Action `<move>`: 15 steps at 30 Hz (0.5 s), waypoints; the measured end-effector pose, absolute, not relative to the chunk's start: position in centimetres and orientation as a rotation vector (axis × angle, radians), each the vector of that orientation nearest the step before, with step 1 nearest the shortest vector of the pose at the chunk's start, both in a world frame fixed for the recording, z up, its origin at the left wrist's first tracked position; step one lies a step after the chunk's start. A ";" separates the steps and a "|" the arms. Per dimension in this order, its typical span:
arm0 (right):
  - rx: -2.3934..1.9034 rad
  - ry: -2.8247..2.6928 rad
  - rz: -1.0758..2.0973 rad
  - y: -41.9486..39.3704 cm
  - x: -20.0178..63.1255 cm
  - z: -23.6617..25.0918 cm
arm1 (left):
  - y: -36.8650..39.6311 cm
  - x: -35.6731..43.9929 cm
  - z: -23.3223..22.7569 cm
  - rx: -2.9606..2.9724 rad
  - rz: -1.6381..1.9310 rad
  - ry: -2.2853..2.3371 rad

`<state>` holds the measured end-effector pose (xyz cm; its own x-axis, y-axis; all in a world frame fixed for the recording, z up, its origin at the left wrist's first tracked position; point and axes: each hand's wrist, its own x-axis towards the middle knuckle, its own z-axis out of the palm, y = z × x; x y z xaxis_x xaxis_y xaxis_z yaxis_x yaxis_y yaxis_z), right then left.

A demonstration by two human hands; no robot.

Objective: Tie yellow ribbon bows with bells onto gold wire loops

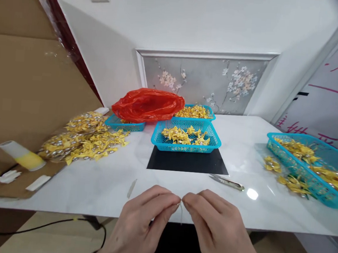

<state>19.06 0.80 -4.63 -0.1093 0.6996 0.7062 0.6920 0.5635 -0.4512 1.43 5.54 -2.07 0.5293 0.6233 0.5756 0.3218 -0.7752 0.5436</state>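
My left hand (pixel 146 220) and my right hand (pixel 214 225) meet at the table's front edge, fingertips almost touching. Both are closed in a pinch on a thin pale strand (pixel 181 212), whose loose end hangs down between them. Whether it is thread or wire I cannot tell, and the fingers hide the rest of it. Just beyond my right hand lies a pair of thread snips (pixel 226 182), blades pointing left. Farther back, a blue plastic basket (pixel 185 148) with yellow ribbon bows (pixel 181 135) stands on a black mat (pixel 188 162).
At the right is another blue basket (pixel 308 174) of yellow pieces, with a few loose bows (pixel 296 185) beside it. A red plastic bag (pixel 147 104) covers part of a blue basket (pixel 128 126) behind. Bundled yellow bows (pixel 87 141) and a white-yellow cylinder (pixel 23 156) are at the left.
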 end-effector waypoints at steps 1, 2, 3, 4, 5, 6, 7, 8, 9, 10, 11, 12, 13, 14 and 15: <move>-1.144 -1.835 -0.035 0.8 19.0 -4.6 | 5.5 1.5 -2.1 2.409 1.112 0.785; -1.146 -1.849 -0.075 0.8 19.0 -4.5 | 5.5 1.5 -2.1 2.417 1.102 0.792; -1.148 -1.860 -0.110 0.9 19.0 -4.5 | 5.5 1.6 -2.1 2.423 1.093 0.796; -1.153 -1.868 -0.134 0.9 19.0 -4.5 | 5.4 1.6 -2.1 2.429 1.083 0.797; -1.158 -1.871 -0.149 1.0 19.0 -4.6 | 5.4 1.6 -2.1 2.435 1.075 0.794; -1.161 -1.875 -0.157 1.0 18.9 -4.6 | 5.3 1.6 -2.2 2.444 1.068 0.791; -1.162 -1.879 -0.163 1.1 18.9 -4.7 | 5.2 1.5 -2.2 2.456 1.064 0.794; -1.161 -1.885 -0.168 1.1 18.8 -4.7 | 5.2 1.5 -2.3 2.476 1.064 0.805; -1.157 -1.897 -0.172 1.1 18.7 -4.8 | 5.1 1.5 -2.4 2.501 1.068 0.826; -1.153 -1.913 -0.175 1.2 18.6 -4.8 | 5.0 1.5 -2.5 2.529 1.077 0.852; -1.154 -1.926 -0.175 1.2 18.5 -4.9 | 5.0 1.5 -2.6 2.553 1.090 0.883; -1.158 -1.932 -0.173 1.2 18.4 -4.9 | 5.0 1.4 -2.7 2.566 1.106 0.914; -1.161 -1.931 -0.166 1.2 18.3 -4.9 | 5.0 1.3 -2.7 2.562 1.124 0.940; -1.163 -1.923 -0.145 1.2 18.3 -5.0 | 5.0 1.2 -2.7 2.543 1.141 0.954; -1.163 -1.911 -0.111 1.3 18.2 -5.1 | 5.0 1.0 -2.8 2.512 1.158 0.965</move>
